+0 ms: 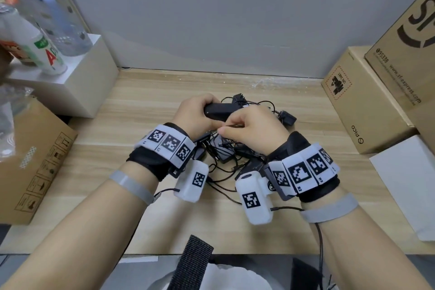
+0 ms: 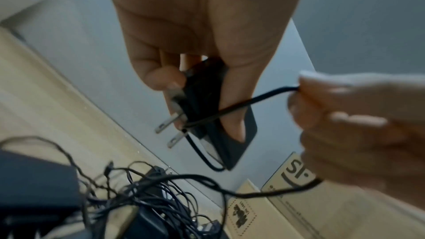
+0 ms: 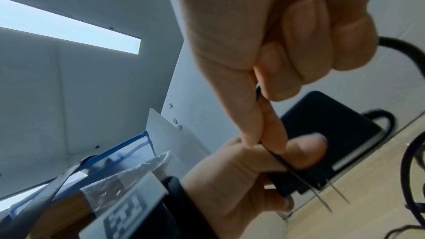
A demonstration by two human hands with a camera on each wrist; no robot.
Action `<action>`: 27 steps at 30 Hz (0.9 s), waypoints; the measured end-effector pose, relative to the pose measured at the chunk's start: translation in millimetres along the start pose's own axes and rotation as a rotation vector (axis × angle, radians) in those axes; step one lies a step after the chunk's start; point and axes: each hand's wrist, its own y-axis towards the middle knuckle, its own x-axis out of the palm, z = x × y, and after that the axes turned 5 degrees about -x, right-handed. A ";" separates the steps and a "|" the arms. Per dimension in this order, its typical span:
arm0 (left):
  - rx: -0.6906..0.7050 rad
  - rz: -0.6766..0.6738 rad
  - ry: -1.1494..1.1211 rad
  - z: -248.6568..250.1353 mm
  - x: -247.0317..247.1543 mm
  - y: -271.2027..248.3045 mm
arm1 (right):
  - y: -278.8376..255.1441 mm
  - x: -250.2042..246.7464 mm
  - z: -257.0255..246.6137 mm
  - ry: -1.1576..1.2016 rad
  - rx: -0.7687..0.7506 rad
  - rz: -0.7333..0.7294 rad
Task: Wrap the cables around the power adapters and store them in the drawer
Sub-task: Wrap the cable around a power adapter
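Black power adapter [image 2: 207, 108] sits clamped in the left hand [image 1: 196, 113] above the surface's middle, while the right hand [image 1: 255, 129] pinches its cable [image 2: 253, 99], only a turn or so wound. Tangled adapters [image 1: 226, 153] beneath remain unwrapped; no drawer shows.

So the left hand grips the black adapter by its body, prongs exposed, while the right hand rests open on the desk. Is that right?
Not quite. The left hand does grip the black adapter with its prongs exposed, but the right hand is not resting open on the desk: its fingers pinch the adapter's cable, held taut off the body. The left wrist view shows it.
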 end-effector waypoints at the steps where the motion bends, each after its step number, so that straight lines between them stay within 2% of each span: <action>1: 0.007 -0.011 0.013 -0.3 -2.5 0.3 | -0.3 -3.4 -1.4 0.005 -0.003 0.035; 4: -0.032 -0.110 -0.001 -2.1 -12.8 0.4 | 2.0 -15.4 0.4 0.083 0.029 0.188; 8: 0.009 -0.404 -0.126 -4.9 -25.6 -4.7 | 5.7 -28.7 11.3 0.324 0.046 0.378; 10: 0.049 -0.509 -0.226 -6.0 -29.4 -7.6 | 6.2 -31.0 16.6 0.394 0.035 0.426; 12: 0.081 -0.552 -0.380 -4.7 -31.9 -9.9 | 6.7 -27.9 21.4 0.428 0.025 0.451; 14: 0.105 -0.531 -0.538 -1.2 -31.9 -10.2 | 7.1 -21.3 26.2 0.419 0.038 0.467; 17: 0.124 -0.400 -0.707 9.3 -30.0 -9.5 | 5.8 -8.1 29.5 0.402 0.091 0.450; 20: 0.118 -0.299 -0.847 19.5 -27.8 -7.2 | 2.7 4.3 25.3 0.339 0.121 0.327; 24: 0.063 -0.127 -0.773 25.9 -23.2 -4.5 | 1.0 14.1 20.1 0.270 0.096 0.233; 27: 0.029 -0.057 -0.711 24.9 -21.4 -5.2 | 0.9 17.1 18.0 0.224 0.066 0.200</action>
